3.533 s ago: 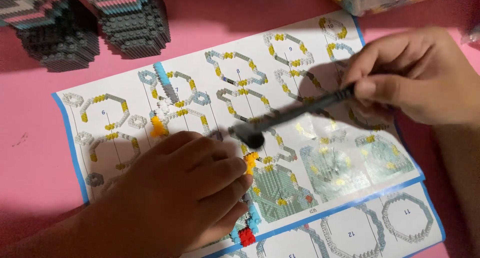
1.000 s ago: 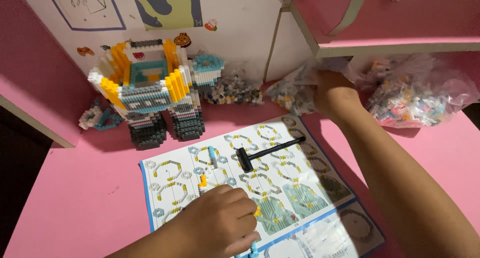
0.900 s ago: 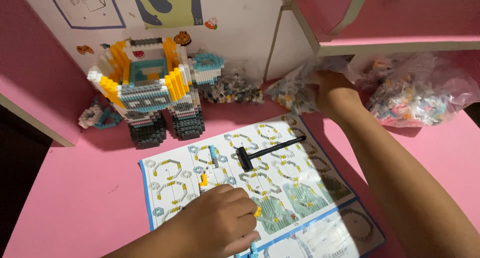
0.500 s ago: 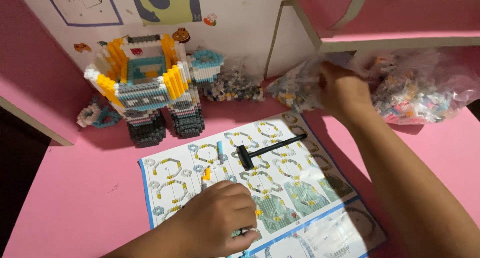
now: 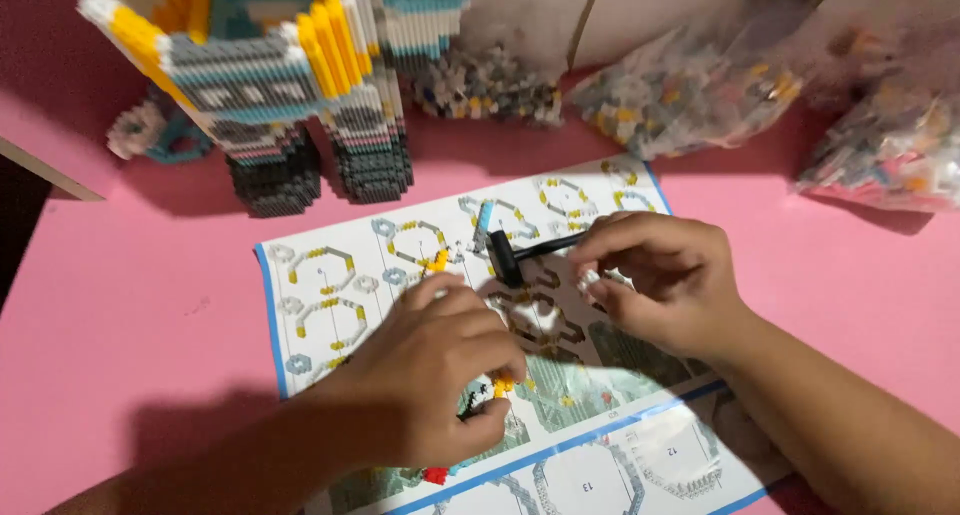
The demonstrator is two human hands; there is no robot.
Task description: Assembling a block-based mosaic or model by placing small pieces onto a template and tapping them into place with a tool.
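Note:
My left hand (image 5: 430,370) rests on the instruction sheet (image 5: 330,285), fingers closed over a small block assembly with yellow, orange and red bits (image 5: 500,383) showing at its edges. My right hand (image 5: 660,275) hovers over the middle of the sheet, its fingertips pinching a tiny pale brick (image 5: 588,278). A small black hammer tool (image 5: 515,253) lies on the sheet just left of my right fingers, touching or nearly touching them.
A tall block model in yellow, grey, white and teal (image 5: 280,85) stands at the back left. Clear bags of loose small bricks (image 5: 700,95) lie along the back, and another bag (image 5: 890,145) is at the right. The surface is a pink desk (image 5: 130,305).
My right hand came back from the bags at the rear to the sheet, now pinching a small brick. The hammer lies on the sheet instead of in my hand. The view moved closer.

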